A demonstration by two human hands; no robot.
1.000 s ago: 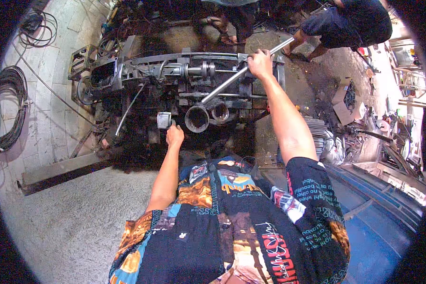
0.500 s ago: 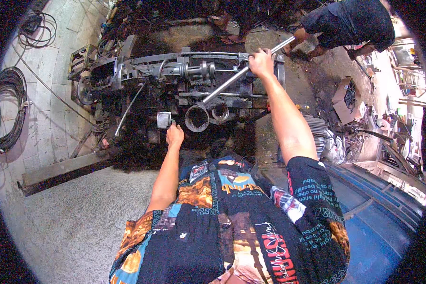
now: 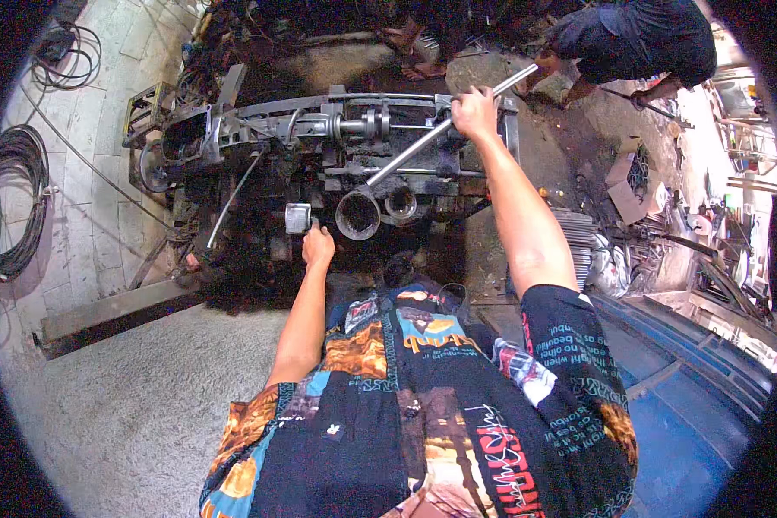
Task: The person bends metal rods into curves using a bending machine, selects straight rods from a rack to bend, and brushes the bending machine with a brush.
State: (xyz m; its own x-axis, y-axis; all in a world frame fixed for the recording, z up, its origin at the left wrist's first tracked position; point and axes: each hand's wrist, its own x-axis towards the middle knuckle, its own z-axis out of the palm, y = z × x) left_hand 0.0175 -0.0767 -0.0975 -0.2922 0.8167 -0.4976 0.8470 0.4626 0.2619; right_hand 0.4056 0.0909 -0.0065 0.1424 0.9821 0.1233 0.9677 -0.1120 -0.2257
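I held a long silver metal rod (image 3: 410, 154) in my right hand (image 3: 475, 114), its end below-left of that grip liable to strike a round, hollow grey metal part (image 3: 357, 217) if my hold slackened, while my left hand (image 3: 318, 247), beside a square silver metal block (image 3: 298, 218), was indeterminate.

The long rod (image 3: 406, 155) slants over the right half of the machine (image 3: 319, 128) and past its far edge near the right corner, barring a straight sweep; a co-worker (image 3: 639, 39) is beyond. Two round cups (image 3: 358, 216) crowd the near edge. Between the square block (image 3: 298, 218) and thin bar (image 3: 235, 200) runs a dark gap, depth unclear.
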